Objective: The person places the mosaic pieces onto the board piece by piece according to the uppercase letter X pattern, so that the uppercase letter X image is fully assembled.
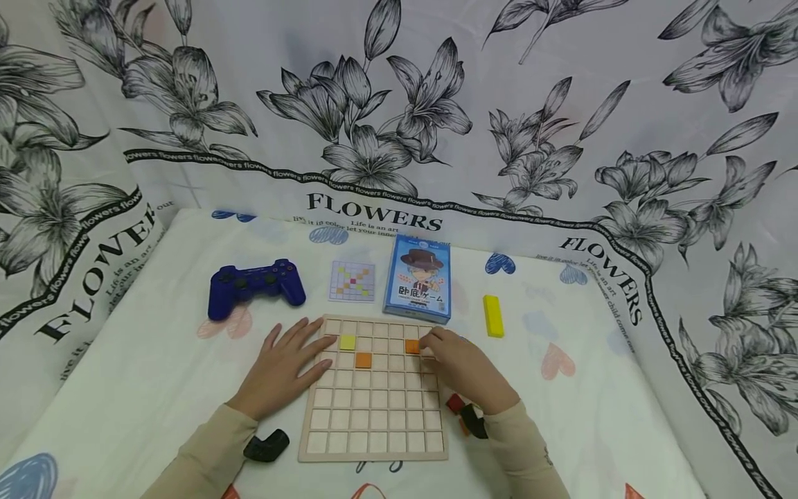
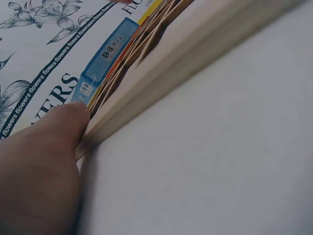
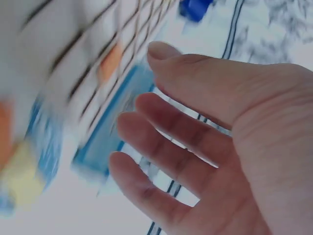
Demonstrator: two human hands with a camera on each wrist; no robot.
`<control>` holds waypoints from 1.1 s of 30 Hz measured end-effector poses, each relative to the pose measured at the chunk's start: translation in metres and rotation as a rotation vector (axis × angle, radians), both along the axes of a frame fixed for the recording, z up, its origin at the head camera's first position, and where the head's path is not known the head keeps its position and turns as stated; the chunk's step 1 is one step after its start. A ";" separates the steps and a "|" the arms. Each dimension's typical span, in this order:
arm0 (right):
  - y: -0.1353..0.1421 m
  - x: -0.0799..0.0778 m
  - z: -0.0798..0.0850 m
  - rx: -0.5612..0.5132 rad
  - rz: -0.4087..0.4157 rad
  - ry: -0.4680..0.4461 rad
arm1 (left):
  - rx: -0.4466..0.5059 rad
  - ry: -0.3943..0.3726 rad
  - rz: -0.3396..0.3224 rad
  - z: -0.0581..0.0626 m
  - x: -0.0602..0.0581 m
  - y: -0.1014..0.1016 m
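Note:
A wooden grid board (image 1: 379, 441) lies on the cloth with a yellow tile (image 1: 347, 342) and an orange tile (image 1: 364, 360) in its upper left cells. My left hand (image 1: 282, 371) rests along the board's left edge, fingers spread over the rim; its thumb (image 2: 68, 120) shows beside the board in the left wrist view. At the upper right cells is my right hand (image 1: 466, 364), fingertips right by another orange tile (image 1: 412, 346). In the right wrist view its fingers (image 3: 161, 152) are loosely bent and apart from the thumb, with nothing between them.
Beyond the board lie a dark blue game controller (image 1: 252, 287), a small patterned card (image 1: 352, 281) and a blue game box (image 1: 419, 281). A yellow block (image 1: 493, 316) is to the right. Red pieces (image 1: 455, 403) lie near the right wrist, and a black curved object (image 1: 267, 445) by the left sleeve.

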State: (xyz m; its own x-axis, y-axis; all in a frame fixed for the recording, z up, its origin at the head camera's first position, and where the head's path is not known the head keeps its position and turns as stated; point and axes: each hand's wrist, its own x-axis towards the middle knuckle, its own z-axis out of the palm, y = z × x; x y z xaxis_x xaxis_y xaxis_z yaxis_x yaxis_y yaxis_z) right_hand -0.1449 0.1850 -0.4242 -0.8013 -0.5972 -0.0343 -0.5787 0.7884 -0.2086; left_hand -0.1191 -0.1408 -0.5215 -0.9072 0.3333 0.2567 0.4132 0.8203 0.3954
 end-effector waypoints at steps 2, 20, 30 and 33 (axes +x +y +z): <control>0.018 -0.001 0.000 -0.002 -0.082 -0.019 | 0.001 -0.006 0.003 0.000 0.000 -0.001; 0.071 -0.011 -0.021 0.010 -0.345 -0.170 | 0.019 -0.016 0.001 0.002 0.000 0.000; 0.071 -0.011 -0.022 0.004 -0.351 -0.166 | 0.004 -0.041 0.007 0.004 0.001 0.001; 0.071 -0.012 -0.022 0.016 -0.337 -0.135 | 0.004 -0.035 0.003 0.004 0.001 0.001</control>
